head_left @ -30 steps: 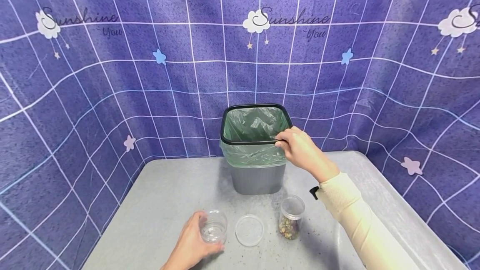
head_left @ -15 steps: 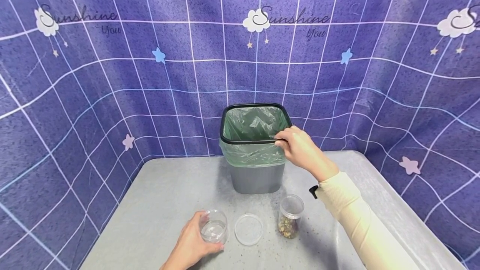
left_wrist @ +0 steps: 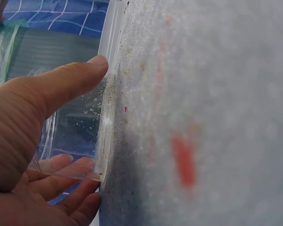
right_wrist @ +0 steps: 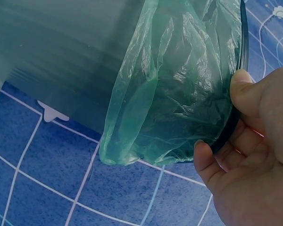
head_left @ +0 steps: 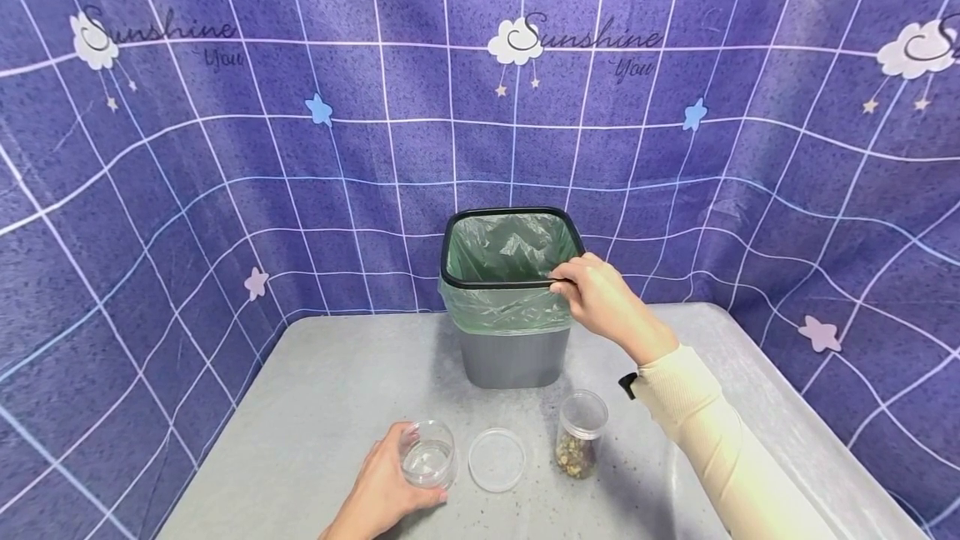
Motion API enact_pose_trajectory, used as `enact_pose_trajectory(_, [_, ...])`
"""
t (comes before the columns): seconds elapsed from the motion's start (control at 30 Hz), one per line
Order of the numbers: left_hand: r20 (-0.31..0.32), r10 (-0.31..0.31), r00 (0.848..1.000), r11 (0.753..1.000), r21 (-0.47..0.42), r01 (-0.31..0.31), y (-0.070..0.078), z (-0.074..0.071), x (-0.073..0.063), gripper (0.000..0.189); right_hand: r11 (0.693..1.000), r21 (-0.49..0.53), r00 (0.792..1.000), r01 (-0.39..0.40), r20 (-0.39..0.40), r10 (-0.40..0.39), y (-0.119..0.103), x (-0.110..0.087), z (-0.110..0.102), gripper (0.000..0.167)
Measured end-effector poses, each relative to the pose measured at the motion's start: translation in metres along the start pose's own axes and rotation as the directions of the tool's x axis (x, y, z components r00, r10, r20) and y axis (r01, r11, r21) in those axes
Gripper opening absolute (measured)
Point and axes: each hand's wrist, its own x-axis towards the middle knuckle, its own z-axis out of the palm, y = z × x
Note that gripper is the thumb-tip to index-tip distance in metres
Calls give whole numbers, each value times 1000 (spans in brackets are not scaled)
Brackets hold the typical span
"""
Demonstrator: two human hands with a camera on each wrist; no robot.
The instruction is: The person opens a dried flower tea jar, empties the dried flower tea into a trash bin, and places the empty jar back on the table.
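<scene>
My left hand point(head_left: 388, 477) curls round a clear plastic jar point(head_left: 429, 463) that stands upright at the table's front, thumb on the near side and fingers on the far side. Tiny crumbs show low on its wall in the left wrist view. My right hand point(head_left: 600, 298) grips the black rim point(head_left: 517, 284) of a grey trash bin point(head_left: 516, 361), at the near right corner. A green plastic bag point(right_wrist: 179, 94) lines the bin and folds down over its outside; in the right wrist view, thumb and fingers pinch the rim over the bag.
A clear round lid point(head_left: 497, 461) lies flat right of the held jar. Beyond it stands another clear jar point(head_left: 581, 440), uncapped, with brownish-yellow bits at the bottom. Crumbs are scattered across the grey table point(head_left: 337, 382). A purple gridded curtain point(head_left: 360, 148) hangs behind and at both sides.
</scene>
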Motion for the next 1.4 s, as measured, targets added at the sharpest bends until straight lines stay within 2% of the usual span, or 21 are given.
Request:
enact_pose_trajectory(0.27, [10,-25,1000,1000,-6,25,-1,2,1,107,1000,-3,1000,-9,7,9,-1,-1,-1,7])
enact_pose_trajectory(0.73, [22,-12,1000,1000,-8,12,-2,0,1,108,1000,1,1000,2,9,-2,-3,1,-2,7])
enact_pose_trajectory(0.9, [22,-24,999,1000,-19,24,-2,0,1,110,1000,5,1000,-14,27,14,-5,2,-5,7])
enact_pose_trajectory(1.13, [1,-3,1000,1000,-7,3,1,-2,0,112,999,8,998,-38,53,38,-7,3,-8,6])
enact_pose_trajectory(1.4, [-5,-35,999,999,-12,35,6,-6,-3,113,998,3,994,-57,90,56,-8,3,-9,6])
